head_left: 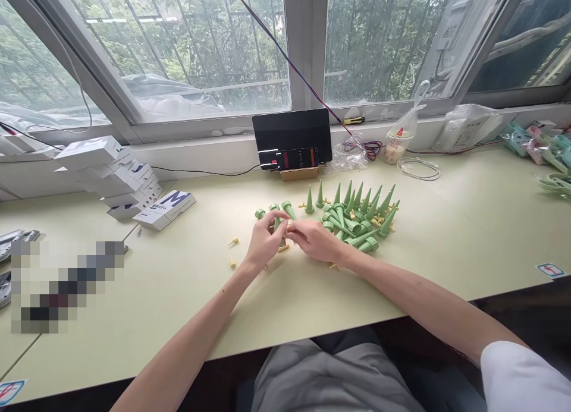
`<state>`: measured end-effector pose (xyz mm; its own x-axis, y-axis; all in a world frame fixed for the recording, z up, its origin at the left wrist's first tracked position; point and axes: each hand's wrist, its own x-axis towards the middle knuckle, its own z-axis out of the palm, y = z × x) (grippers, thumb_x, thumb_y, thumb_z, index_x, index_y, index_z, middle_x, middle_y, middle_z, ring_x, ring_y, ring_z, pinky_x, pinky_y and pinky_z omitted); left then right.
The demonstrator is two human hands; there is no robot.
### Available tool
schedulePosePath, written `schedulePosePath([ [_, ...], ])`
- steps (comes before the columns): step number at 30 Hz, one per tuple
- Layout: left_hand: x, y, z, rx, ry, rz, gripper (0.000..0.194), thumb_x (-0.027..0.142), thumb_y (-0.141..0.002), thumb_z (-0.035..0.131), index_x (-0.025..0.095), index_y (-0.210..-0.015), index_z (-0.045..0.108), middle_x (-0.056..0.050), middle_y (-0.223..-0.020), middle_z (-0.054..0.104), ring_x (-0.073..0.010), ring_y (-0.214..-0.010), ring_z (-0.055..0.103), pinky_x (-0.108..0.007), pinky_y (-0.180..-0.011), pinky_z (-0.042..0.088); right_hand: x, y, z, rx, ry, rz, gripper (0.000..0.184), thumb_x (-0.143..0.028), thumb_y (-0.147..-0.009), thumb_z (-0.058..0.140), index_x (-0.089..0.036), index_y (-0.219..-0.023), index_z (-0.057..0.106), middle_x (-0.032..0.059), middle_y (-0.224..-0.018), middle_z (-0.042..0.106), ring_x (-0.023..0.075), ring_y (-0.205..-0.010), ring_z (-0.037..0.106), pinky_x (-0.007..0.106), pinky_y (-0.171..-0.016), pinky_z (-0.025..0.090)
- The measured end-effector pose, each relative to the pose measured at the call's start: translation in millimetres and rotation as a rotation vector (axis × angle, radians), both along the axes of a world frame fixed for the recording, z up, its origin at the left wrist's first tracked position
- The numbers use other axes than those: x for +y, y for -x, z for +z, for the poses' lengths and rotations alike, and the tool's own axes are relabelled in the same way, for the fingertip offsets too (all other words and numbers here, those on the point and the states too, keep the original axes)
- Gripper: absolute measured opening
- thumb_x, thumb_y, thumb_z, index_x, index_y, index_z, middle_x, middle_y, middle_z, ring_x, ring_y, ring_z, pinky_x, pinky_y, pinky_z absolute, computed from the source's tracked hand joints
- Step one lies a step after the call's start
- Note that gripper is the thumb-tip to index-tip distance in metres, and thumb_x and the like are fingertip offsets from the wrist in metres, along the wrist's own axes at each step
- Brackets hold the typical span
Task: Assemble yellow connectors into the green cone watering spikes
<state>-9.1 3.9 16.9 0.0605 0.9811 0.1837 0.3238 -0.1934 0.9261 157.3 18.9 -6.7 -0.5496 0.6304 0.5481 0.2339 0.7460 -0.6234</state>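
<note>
My left hand [263, 241] is closed round a green plastic spike [277, 223], which shows between its thumb and fingers. Touching it at the fingertips is my right hand [316, 239], its thumb and fingers pinched together; what they hold is mostly hidden. Beneath the hands lies a small yellow T-shaped piece [284, 248]. Other green cones [289, 210] lie just beyond my fingers. To the right is a heap of green spikes [352, 225], with several standing upright on their caps behind it and yellow fittings among them. Left of my hands lie small yellow pieces [234, 241].
A phone [300, 158] on a cardboard stand leans before a black tablet [292, 129] by the window. White boxes [165, 210] are stacked at the left. A bagged cup [396, 144], a coiled white cable [419, 169] and plastic-wrapped items [468, 128] sit at the back right.
</note>
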Motion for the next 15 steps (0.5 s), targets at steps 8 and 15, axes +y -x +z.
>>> schedulePosePath([
  [8, -0.6, -1.3, 1.7, 0.003, 0.002, 0.009, 0.018, 0.037, -0.083, 0.06, 0.021, -0.091, 0.064, 0.005, -0.058, 0.05, -0.0126, -0.05, 0.055, -0.023, -0.048, 0.043, 2.1, -0.1, -1.7, -0.044, -0.086, -0.061, 0.026, -0.023, -0.102, 0.046, -0.016, -0.083, 0.063, 0.0039, -0.077, 0.061, 0.0146, -0.067, 0.052, 0.026, -0.065, 0.041],
  [15, 1.1, 0.4, -0.2, -0.001, -0.027, 0.01, 0.015, 0.034, -0.084, 0.059, 0.022, -0.092, 0.063, 0.002, -0.065, 0.058, -0.0118, -0.052, 0.054, -0.023, -0.048, 0.043, -0.2, -0.4, -1.0, 0.014, -0.028, -0.026, 0.009, -0.018, -0.095, 0.054, -0.016, -0.095, 0.063, 0.0027, -0.079, 0.062, 0.0143, -0.066, 0.054, 0.026, -0.066, 0.045],
])
